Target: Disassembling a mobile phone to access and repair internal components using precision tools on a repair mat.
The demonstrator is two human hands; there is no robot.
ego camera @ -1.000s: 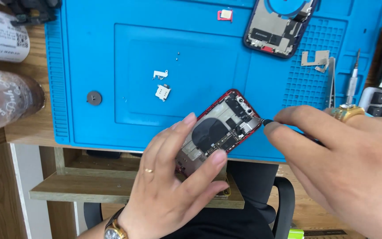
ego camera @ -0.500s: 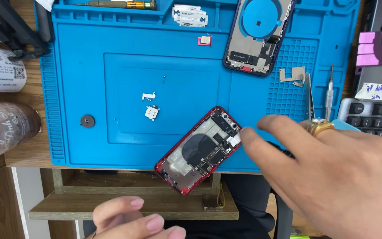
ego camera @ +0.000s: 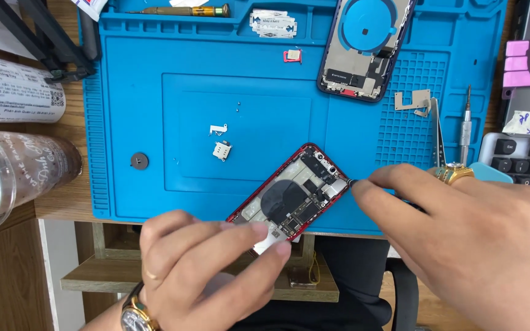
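Observation:
An opened phone with a red frame (ego camera: 295,193) lies tilted at the near edge of the blue repair mat (ego camera: 154,184), its inner boards showing. My left hand (ego camera: 207,270) pinches the phone's near end between fingers and thumb. My right hand (ego camera: 467,239) holds a thin dark tool whose tip (ego camera: 351,181) touches the phone's right upper edge. Two small metal parts (ego camera: 220,141) lie on the mat, left of the phone.
A second opened phone body (ego camera: 363,49) lies at the mat's far right. Nearby are a metal bracket (ego camera: 413,101), tweezers (ego camera: 440,132), a small screwdriver (ego camera: 466,125), a keyboard (ego camera: 522,156). A clear cup (ego camera: 13,175) stands left. A round dark disc (ego camera: 139,161) sits on the mat.
My left hand came back up from below the desk edge and took hold of the phone's near end. My right hand shifted so the tool tip meets the phone's edge.

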